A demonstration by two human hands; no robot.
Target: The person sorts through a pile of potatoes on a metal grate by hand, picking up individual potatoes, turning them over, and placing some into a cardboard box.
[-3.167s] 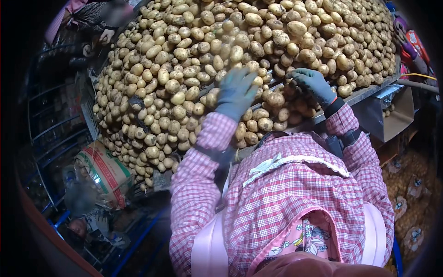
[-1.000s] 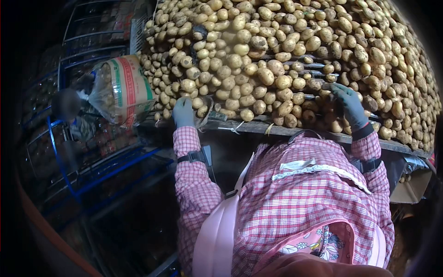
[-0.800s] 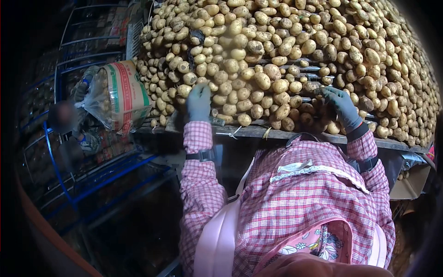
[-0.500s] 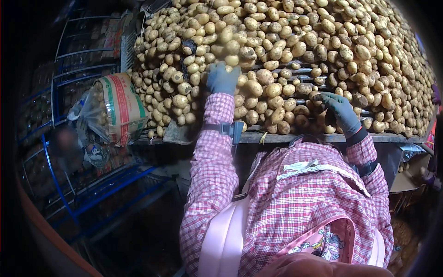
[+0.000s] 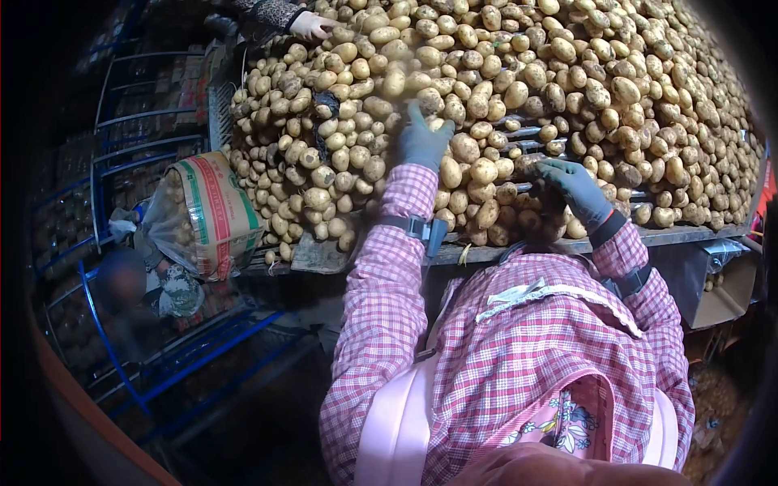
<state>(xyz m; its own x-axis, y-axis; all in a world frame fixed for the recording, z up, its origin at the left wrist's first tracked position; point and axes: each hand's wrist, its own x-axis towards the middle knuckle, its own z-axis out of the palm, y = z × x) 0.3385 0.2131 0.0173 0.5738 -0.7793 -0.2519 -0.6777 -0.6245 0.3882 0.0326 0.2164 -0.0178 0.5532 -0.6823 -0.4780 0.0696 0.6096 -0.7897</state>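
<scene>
Both my hands wear grey-blue gloves over the potatoes (image 5: 604, 95) heaped on a slatted sorting table (image 5: 531, 134). My left hand (image 5: 425, 144) reaches into the middle of the heap, its index finger and thumb stretched apart, close to a few potatoes. I see nothing held in it. Nearer the front edge, my right hand (image 5: 574, 190) has its fingers extended leftward over potatoes beside the bare slats. Its thumb and the underside of its palm are hidden. Some potatoes are pale, others carry dark soil.
A filled bag (image 5: 212, 212) with green and red stripes stands left of the heap, near a person (image 5: 180, 287) by blue metal racks (image 5: 154, 360). Another person's hand (image 5: 312, 26) touches the far left potatoes. An open cardboard box (image 5: 725, 296) sits below the table's right end.
My left hand has moved right across the potatoes, and its index finger and thumb now show apart. My right hand has shifted slightly left. Another person's hand has appeared at the far left.
</scene>
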